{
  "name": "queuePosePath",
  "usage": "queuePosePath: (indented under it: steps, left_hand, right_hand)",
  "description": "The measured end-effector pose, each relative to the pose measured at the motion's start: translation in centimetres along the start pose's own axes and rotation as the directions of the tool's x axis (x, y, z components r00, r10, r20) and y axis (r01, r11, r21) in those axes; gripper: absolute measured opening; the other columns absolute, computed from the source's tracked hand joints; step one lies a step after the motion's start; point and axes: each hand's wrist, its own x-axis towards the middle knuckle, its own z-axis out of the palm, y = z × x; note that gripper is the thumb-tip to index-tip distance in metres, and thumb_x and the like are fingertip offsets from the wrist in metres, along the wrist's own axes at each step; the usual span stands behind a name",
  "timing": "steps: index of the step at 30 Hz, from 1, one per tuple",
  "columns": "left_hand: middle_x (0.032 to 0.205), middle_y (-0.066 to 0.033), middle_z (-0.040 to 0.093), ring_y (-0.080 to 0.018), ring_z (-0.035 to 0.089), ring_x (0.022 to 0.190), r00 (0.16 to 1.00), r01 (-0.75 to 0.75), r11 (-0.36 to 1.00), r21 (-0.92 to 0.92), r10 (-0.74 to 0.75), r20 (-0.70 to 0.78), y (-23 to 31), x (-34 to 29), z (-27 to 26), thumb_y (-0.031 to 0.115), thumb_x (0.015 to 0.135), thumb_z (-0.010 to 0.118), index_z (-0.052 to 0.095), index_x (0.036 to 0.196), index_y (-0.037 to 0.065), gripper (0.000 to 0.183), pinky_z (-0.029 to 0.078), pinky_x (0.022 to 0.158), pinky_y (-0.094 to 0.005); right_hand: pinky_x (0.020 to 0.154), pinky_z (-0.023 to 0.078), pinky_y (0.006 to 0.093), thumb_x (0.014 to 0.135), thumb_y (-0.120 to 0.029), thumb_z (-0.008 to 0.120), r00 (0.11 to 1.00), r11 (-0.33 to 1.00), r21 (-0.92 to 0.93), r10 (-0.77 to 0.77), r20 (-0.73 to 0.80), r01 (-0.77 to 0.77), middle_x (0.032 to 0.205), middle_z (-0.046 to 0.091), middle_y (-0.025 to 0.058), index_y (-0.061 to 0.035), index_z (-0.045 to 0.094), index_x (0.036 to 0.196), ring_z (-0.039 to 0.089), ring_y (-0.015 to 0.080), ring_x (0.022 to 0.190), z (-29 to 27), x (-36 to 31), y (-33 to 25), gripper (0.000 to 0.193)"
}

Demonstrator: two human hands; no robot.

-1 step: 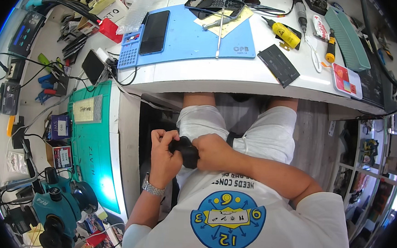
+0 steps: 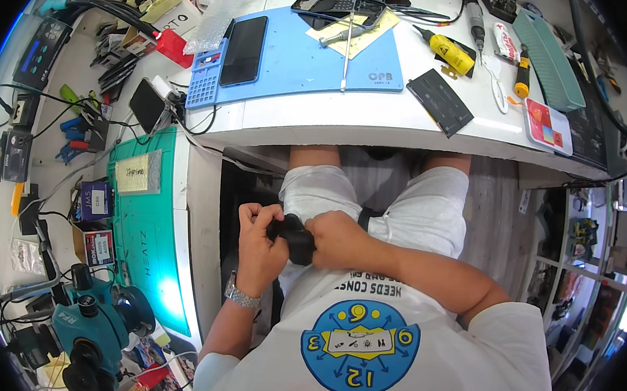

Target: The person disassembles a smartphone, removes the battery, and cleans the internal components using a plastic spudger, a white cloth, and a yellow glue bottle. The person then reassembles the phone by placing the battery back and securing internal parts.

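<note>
Above my lap, in front of my shirt, both hands are closed around a dark black rounded object point(image 2: 296, 239); its exact kind cannot be made out. My left hand point(image 2: 262, 248) grips its left side with fingers bent, a metal watch point(image 2: 241, 292) on the wrist. From the other side, my right hand point(image 2: 341, 241) presses on it with curled fingers, partly covering it. On the bench beyond lie a blue repair mat point(image 2: 300, 71), a dark phone point(image 2: 244, 51) on that mat, and a flat black battery-like panel point(image 2: 440, 103) to its right.
The white bench edge point(image 2: 259, 135) runs just beyond my knees. To my left are a green mat point(image 2: 140, 227) and a teal microscope point(image 2: 94, 318). A yellow bottle point(image 2: 450, 54), a screwdriver point(image 2: 523, 73) and a pale green tray point(image 2: 552, 63) occupy the bench's right side.
</note>
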Motion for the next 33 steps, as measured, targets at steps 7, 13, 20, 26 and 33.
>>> queuePosePath:
  steps: [7, 13, 20, 26, 33]
  left_hand:
    - [0.119, -0.0086, 0.045, -0.0149, 0.052, 0.09, 0.999, 0.021, 1.0, -0.009, -0.021, 0.029, 0.1, 0.0, -0.2, -0.02, 0.077, 0.063, 0.069, 0.112, 0.006, 0.044, 0.041, 0.061, -0.0235]
    - [0.119, -0.0107, 0.049, -0.0202, 0.057, 0.099, 0.998, 0.027, 0.99, -0.141, -0.035, -0.051, -1.4, -0.2, -0.5, -0.004, 0.092, 0.08, 0.069, 0.109, 0.002, 0.022, 0.054, 0.085, -0.0341]
    - [0.121, -0.0086, 0.049, -0.0242, 0.07, 0.115, 0.989, 0.024, 0.989, -0.145, -0.044, -0.138, -0.7, -1.0, -0.5, 0.002, 0.095, 0.088, 0.061, 0.103, 0.002, 0.028, 0.063, 0.089, -0.033]
    - [0.119, -0.01, 0.052, -0.0263, 0.07, 0.112, 0.975, -0.058, 0.995, -0.079, 0.04, -0.22, -1.0, -1.3, 0.4, 0.001, 0.095, 0.087, 0.065, 0.108, 0.002, 0.025, 0.061, 0.092, -0.0358]
    - [0.116, -0.0106, 0.051, -0.0224, 0.063, 0.101, 0.989, -0.085, 0.996, 0.006, 0.085, -0.118, -0.6, -0.4, -0.3, -0.002, 0.1, 0.079, 0.067, 0.112, 0.002, 0.018, 0.06, 0.092, -0.036]
  right_hand:
    - [0.08, 0.06, 0.0528, 0.067, -0.011, 0.078, 0.993, 0.998, -0.031, 0.063, 0.105, -0.06, 0.084, 0.075, 0.0274, 0.0014, 0.078, 0.092, 0.075, 0.0486, 0.085, -0.4, -0.5, 0.3, 0.027]
    - [0.082, 0.06, 0.0528, 0.068, -0.011, 0.076, 0.998, 0.998, -0.036, -0.048, 0.049, 0.05, 0.09, 0.074, 0.0253, 0.0011, 0.076, 0.09, 0.074, 0.0479, 0.088, 0.8, -0.1, 0.6, 0.025]
    - [0.081, 0.059, 0.0543, 0.068, -0.012, 0.078, 0.989, 0.992, -0.065, -0.106, 0.104, 0.113, 0.089, 0.073, 0.0216, 0.0013, 0.073, 0.095, 0.074, 0.0461, 0.087, 0.7, 0.3, -0.3, 0.03]
    - [0.08, 0.061, 0.0519, 0.073, -0.014, 0.077, 0.986, 0.984, -0.091, -0.147, 0.078, 0.153, 0.087, 0.075, 0.022, 0.0001, 0.075, 0.095, 0.076, 0.0427, 0.084, 0.7, 0.4, -0.3, 0.026]
    - [0.085, 0.062, 0.0514, 0.07, -0.016, 0.079, 0.984, 0.984, -0.032, -0.177, -0.024, 0.176, 0.088, 0.075, 0.0206, -0.0015, 0.076, 0.093, 0.075, 0.0437, 0.087, 0.9, 0.3, 0.6, 0.027]
